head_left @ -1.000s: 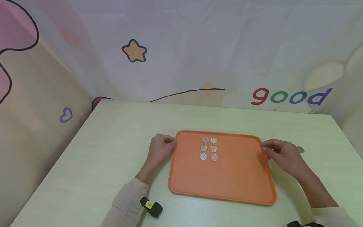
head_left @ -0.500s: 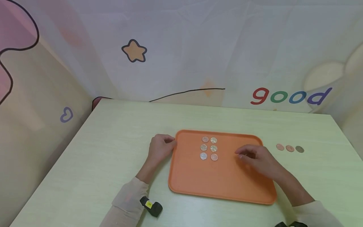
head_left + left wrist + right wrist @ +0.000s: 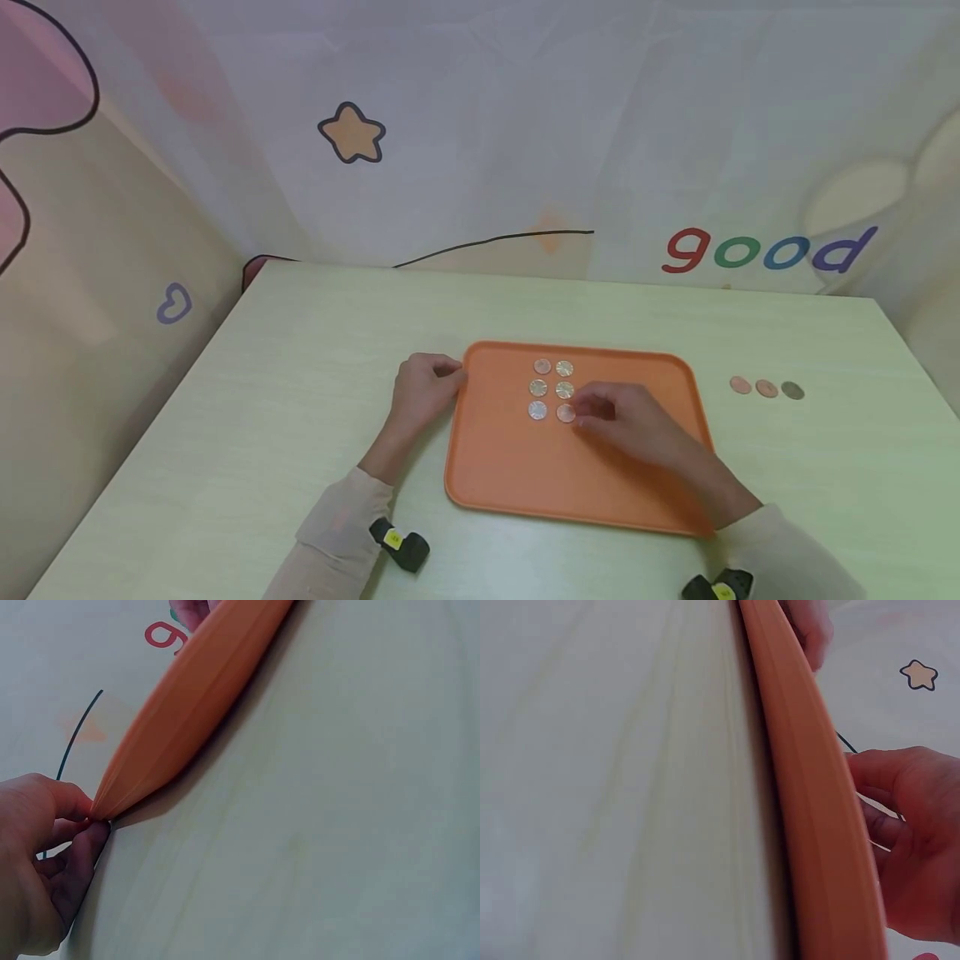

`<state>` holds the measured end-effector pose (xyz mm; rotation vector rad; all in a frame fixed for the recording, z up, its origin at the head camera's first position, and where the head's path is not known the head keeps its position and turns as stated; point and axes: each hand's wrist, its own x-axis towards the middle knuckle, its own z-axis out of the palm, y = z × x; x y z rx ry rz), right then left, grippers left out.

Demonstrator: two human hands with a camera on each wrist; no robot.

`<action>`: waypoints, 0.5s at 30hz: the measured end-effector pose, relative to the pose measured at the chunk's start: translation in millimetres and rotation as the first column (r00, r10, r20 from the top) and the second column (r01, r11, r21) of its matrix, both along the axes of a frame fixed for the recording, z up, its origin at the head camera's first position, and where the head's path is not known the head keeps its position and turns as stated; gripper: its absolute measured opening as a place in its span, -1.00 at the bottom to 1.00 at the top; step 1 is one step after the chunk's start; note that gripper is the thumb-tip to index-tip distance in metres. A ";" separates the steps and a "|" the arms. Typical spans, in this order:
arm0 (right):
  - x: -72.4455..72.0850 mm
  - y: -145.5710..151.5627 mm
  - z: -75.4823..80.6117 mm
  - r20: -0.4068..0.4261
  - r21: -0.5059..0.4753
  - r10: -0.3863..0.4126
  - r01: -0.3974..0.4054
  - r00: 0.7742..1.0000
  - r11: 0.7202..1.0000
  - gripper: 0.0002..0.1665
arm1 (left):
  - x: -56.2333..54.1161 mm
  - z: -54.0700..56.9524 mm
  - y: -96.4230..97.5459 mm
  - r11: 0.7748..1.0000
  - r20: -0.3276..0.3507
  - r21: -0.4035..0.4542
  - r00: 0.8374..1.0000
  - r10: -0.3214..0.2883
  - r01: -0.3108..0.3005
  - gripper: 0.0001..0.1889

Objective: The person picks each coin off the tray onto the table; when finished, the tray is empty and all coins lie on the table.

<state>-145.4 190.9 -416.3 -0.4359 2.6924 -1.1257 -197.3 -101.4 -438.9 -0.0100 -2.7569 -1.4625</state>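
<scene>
An orange tray [image 3: 510, 475] lies on the table, with several coins [image 3: 537, 388] set out in two columns on it. At its left edge my left hand [image 3: 425, 392] pinches the rim; the left wrist view has thumb and forefinger [image 3: 75, 801] meeting there. My right hand [image 3: 633, 421] is over the tray, its fingers loosely bent. Its fingertips come right up to the coppery coin [image 3: 566, 413] at the near end of the right column. The right wrist view shows this hand [image 3: 922, 832] behind the tray wall [image 3: 810, 780], its fingertips hidden.
Three more coins [image 3: 767, 389] lie in a row on the pale table [image 3: 300, 375], right of the tray. A printed cloth [image 3: 487, 125] stands behind the table's far edge. Black wrist cameras [image 3: 405, 550] sit on both sleeves.
My right hand has moved left from the tray's right edge to the coins in the middle, uncovering the row of coins at the right. My left hand has stayed at the rim.
</scene>
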 end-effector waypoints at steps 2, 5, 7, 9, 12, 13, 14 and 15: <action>-1.4 -4.3 -0.9 0.001 0.017 -0.014 0.014 1.000 1.000 -0.77 | -0.5 -0.5 -0.5 1.000 0.002 0.001 1.000 0.000 0.000 -0.83; -3.7 -7.9 -3.3 -0.015 0.041 -0.025 0.025 1.000 0.999 -0.76 | -1.1 -1.0 -1.0 1.000 0.006 0.003 1.000 -0.002 0.002 -0.83; -5.2 -9.3 -4.8 -0.029 0.055 -0.034 0.035 0.999 0.998 -0.76 | -1.1 -0.7 -1.1 1.000 0.007 0.004 1.000 -0.001 0.001 -0.83; -6.6 -10.2 -6.0 -0.045 0.070 -0.039 0.042 0.998 0.997 -0.76 | -1.2 -0.7 -1.3 1.000 0.010 0.003 1.000 0.000 0.000 -0.83; -8.1 -11.2 -7.0 -0.061 0.096 -0.048 0.054 0.997 0.994 -0.75 | -1.1 -0.8 -1.4 1.000 0.009 0.006 1.000 -0.002 0.002 -0.83; -8.3 -11.6 -7.0 -0.065 0.105 -0.052 0.059 0.997 0.993 -0.75 | -1.1 -0.9 -1.3 1.000 0.009 0.007 1.000 -0.004 0.004 -0.83; -8.2 -12.1 -6.5 -0.066 0.113 -0.054 0.062 0.996 0.992 -0.75 | -1.2 -1.1 -1.3 1.000 0.007 0.007 1.000 -0.006 0.006 -0.83; -8.1 -12.5 -6.2 -0.067 0.120 -0.056 0.064 0.996 0.991 -0.75 | -1.2 -1.1 -1.1 1.000 0.004 0.008 1.000 -0.008 0.008 -0.82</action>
